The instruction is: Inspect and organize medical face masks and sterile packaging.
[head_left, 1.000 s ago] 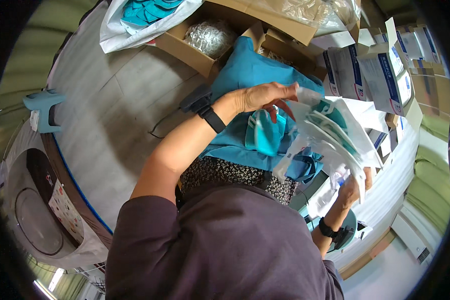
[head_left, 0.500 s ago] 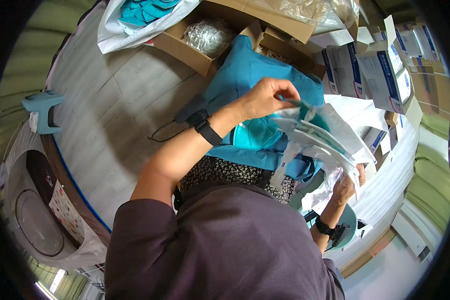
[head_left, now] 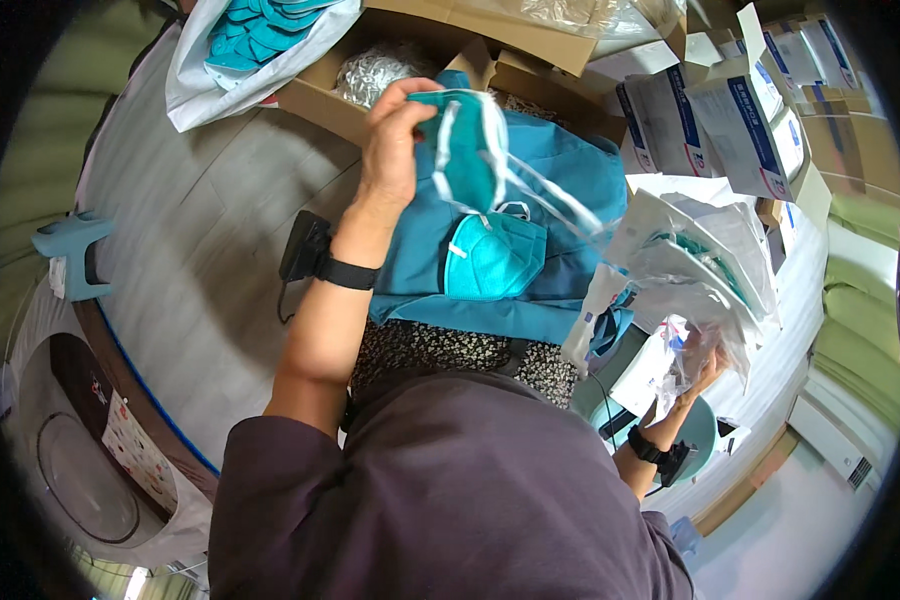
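Raised over the blue cloth (head_left: 570,170) across my lap, my left hand (head_left: 394,140) pinches the upper edge of a teal face mask (head_left: 470,150). The mask hangs with its white straps loose; one strap stretches toward the right, blurred. Below it, another teal face mask (head_left: 495,262) lies on the cloth. At the right, my right hand (head_left: 705,368) grips a clear plastic bag (head_left: 660,290), with its fingers partly behind the film. Teal and white pieces (head_left: 705,255) show through the bag's upper part.
A white sack (head_left: 195,95) of teal masks stands at the far left, beside an open cardboard box (head_left: 320,105) holding a shiny bundle (head_left: 375,72). White-and-blue boxes (head_left: 735,130) stand at the far right. A blue-green stool (head_left: 75,245) is at the left, and a round teal container (head_left: 698,440) near my right wrist.
My left hand has moved left and up, drawing a mask away from the bag. My right hand, still gripping the bag, has shifted slightly right.
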`<control>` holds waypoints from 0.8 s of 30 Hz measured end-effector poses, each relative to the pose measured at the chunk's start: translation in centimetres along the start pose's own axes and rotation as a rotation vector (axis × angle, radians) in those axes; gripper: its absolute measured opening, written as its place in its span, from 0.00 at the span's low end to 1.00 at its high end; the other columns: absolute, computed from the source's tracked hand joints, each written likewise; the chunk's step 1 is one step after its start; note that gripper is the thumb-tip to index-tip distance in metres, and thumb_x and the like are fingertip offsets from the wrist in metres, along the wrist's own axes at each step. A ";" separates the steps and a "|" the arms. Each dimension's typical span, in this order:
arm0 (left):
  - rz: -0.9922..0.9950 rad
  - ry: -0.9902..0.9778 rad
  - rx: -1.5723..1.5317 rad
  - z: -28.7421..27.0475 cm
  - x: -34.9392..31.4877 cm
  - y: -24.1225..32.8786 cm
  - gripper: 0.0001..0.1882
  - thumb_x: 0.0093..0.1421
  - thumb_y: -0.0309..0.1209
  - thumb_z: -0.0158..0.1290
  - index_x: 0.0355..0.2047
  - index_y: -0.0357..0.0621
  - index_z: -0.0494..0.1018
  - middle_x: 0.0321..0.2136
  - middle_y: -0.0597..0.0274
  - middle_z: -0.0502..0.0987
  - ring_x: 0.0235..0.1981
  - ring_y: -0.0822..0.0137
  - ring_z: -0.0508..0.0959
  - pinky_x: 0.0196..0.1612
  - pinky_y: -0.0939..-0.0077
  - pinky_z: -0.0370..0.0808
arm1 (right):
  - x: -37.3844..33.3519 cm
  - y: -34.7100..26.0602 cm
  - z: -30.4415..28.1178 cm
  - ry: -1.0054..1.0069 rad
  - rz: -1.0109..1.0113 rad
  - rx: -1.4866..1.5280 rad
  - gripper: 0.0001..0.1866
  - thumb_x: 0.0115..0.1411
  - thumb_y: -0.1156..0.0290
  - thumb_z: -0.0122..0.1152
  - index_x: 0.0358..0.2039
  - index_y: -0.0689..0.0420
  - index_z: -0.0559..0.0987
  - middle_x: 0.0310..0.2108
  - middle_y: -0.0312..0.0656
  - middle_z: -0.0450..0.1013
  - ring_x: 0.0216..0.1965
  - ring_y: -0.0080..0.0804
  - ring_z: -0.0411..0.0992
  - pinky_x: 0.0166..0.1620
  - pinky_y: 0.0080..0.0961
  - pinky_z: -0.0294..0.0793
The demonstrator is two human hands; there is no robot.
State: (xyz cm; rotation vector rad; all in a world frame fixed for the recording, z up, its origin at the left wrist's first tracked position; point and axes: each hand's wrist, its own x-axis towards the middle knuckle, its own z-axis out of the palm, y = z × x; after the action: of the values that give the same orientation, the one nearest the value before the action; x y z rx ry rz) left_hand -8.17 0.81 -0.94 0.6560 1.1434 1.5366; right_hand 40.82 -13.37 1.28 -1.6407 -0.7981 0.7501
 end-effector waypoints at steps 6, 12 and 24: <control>-0.115 -0.151 0.217 -0.9 -1.3 0.0 0.08 0.56 0.26 0.47 0.30 0.40 0.77 0.26 0.67 0.77 0.28 0.76 0.75 0.34 0.81 0.71 | -0.2 -1.6 2.5 -0.028 -0.071 0.292 0.10 0.62 0.72 0.60 0.40 0.66 0.78 0.27 0.43 0.76 0.23 0.29 0.73 0.27 0.27 0.76; 0.255 -0.923 0.833 2.3 -7.1 -4.1 0.10 0.50 0.32 0.63 0.32 0.42 0.80 0.33 0.57 0.79 0.38 0.56 0.78 0.46 0.65 0.75 | 0.3 0.3 1.6 -0.220 -0.085 0.484 0.18 0.60 0.78 0.61 0.52 0.63 0.74 0.45 0.47 0.76 0.42 0.40 0.77 0.47 0.37 0.77; 0.553 -0.570 0.354 11.6 -9.7 2.4 0.14 0.63 0.19 0.52 0.49 0.38 0.76 0.44 0.53 0.79 0.44 0.60 0.81 0.44 0.73 0.80 | -0.5 2.7 0.5 -0.075 -0.350 -0.497 0.09 0.56 0.70 0.63 0.27 0.64 0.80 0.26 0.44 0.78 0.29 0.37 0.78 0.34 0.30 0.77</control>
State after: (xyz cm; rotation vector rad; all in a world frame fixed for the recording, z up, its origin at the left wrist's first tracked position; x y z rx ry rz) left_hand 3.59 -4.58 7.29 1.6398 0.8235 1.4408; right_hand 40.45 -13.91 -1.48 -1.8393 -1.3647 0.3812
